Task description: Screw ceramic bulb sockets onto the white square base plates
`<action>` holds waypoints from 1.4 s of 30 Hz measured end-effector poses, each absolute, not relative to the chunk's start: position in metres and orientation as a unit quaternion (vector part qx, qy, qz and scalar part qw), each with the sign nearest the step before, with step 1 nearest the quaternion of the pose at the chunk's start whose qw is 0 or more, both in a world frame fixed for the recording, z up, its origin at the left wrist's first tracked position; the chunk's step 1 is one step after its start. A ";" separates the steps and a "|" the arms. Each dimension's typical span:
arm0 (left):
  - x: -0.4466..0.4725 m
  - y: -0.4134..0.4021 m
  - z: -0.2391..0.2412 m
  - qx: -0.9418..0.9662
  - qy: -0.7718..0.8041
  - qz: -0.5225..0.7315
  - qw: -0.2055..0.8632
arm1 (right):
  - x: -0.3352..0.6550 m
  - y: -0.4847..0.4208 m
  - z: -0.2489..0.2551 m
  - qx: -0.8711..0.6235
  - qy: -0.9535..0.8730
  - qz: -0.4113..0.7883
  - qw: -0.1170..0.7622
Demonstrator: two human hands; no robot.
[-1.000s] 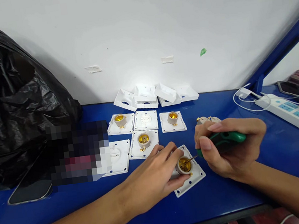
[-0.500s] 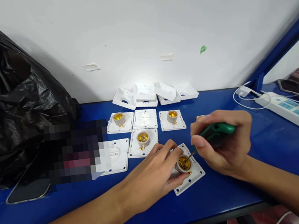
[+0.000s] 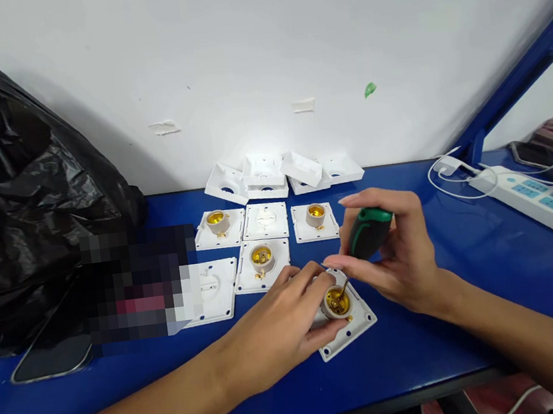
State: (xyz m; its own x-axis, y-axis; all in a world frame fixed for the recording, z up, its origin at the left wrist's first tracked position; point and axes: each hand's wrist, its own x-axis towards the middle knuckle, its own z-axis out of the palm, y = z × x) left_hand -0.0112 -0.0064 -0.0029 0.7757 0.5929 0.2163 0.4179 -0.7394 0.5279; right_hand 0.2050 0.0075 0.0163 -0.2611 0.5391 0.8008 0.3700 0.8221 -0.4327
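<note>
My left hand is closed around a round lamp socket with a brass-coloured inside, which sits on a square white base plate. In my right hand is a screwdriver with a green and black handle, tilted up to the right. Its thin shaft reaches down into the socket; the exact spot of the tip is too small to tell. Behind my left hand lie a plate with a socket, another socket plate and a third socket plate.
White square covers are piled against the wall. A flat white plate lies among the socket plates. The black plastic bag and a phone are at left. A power strip with white cables stands at right.
The screwdriver has swung from nearly level to a steeper tilt, and the fingers of my right hand have loosened and shifted on its handle. My left hand keeps its place at the socket.
</note>
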 end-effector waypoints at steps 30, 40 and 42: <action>-0.011 -0.005 0.001 0.926 0.265 0.170 0.210 | 0.203 0.005 0.031 -0.148 -0.809 0.037 0.568; -0.012 -0.005 0.002 0.925 0.270 0.144 0.224 | 0.200 -0.004 0.036 -0.164 -0.816 0.041 0.553; -0.012 -0.005 0.002 0.925 0.268 0.148 0.223 | 0.200 -0.003 0.034 -0.181 -0.800 0.019 0.571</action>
State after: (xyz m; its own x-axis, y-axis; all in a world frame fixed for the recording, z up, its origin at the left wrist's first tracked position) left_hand -0.0122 -0.0051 0.0019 0.8128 0.5617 0.1544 0.4295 -0.7569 0.4926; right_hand 0.1998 -0.0032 0.0337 -0.2815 0.3107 0.9079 0.2680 0.9339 -0.2366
